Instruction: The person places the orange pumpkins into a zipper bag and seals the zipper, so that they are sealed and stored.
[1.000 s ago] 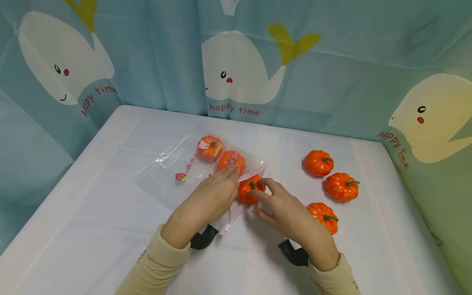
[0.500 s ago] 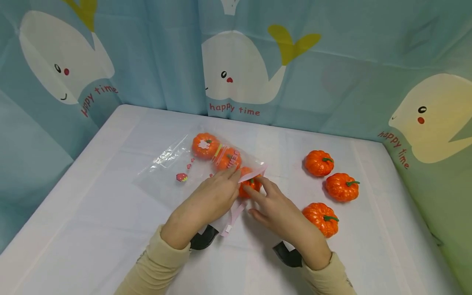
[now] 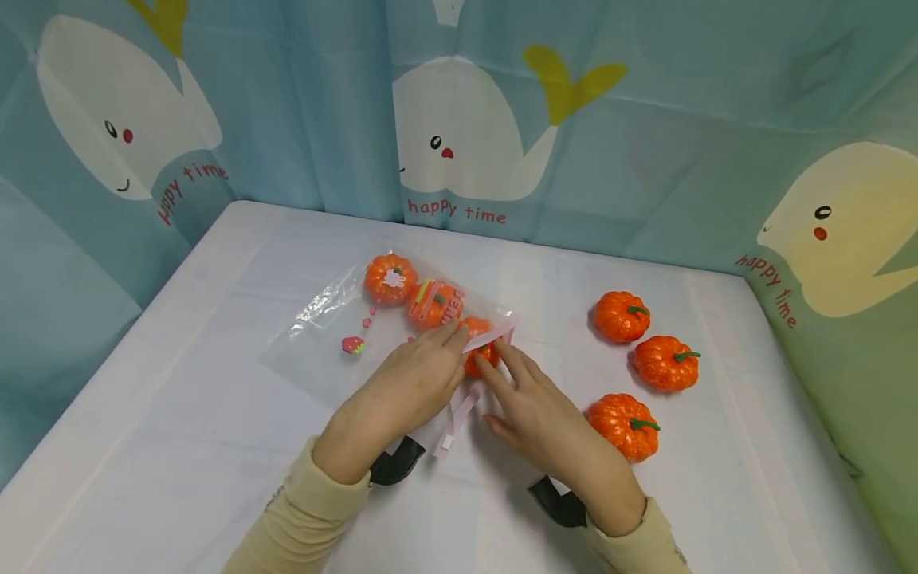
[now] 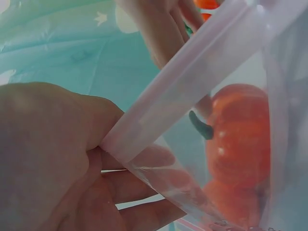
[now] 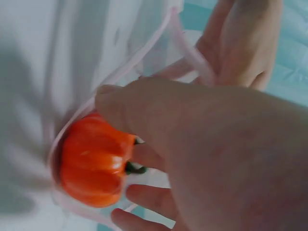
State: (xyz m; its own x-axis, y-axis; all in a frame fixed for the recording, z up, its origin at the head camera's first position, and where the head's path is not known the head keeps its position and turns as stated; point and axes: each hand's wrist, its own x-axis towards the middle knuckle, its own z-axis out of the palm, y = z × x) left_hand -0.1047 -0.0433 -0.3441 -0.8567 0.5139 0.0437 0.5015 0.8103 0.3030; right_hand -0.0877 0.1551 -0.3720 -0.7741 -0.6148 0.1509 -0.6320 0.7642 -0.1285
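Head view, left hand [image 3: 419, 379]: at the near side of the mouth of the clear bag [image 3: 308, 339]; the left wrist view shows thumb and forefinger pinching the bag's pink edge [image 4: 183, 86], the other fingers loosely bent beneath the film.
Right hand [image 3: 534, 410]: at the bag's mouth, fingers apart and mostly straight, touching the mouth pumpkin [image 5: 91, 163] without wrapping round it.
Mouth pumpkin: orange, just inside the bag's opening, the pink edge crossing over it in the head view; its dark green stem [image 5: 135, 168] points toward the right hand's fingers.
Bag: lies flat except at its raised, parted mouth; a white slider tab [image 3: 447, 442] sits at the near end of the pink strip.
Deeper in the bag: middle pumpkin [image 3: 433, 305], next to the one at the mouth, then the far pumpkin [image 3: 390, 280], both under printed film.
Right of the bag, well apart from it: three loose pumpkins [image 3: 665, 363], orange with green stems, in a loose column.
Near side of the bag: beige sleeves [image 3: 308, 498] and black wrist pieces [image 3: 398, 464].
Under the bag: white table [image 3: 179, 446].
Beyond the bag: blue-green curtain [image 3: 660, 159] with white whales and red "happy time" lettering.
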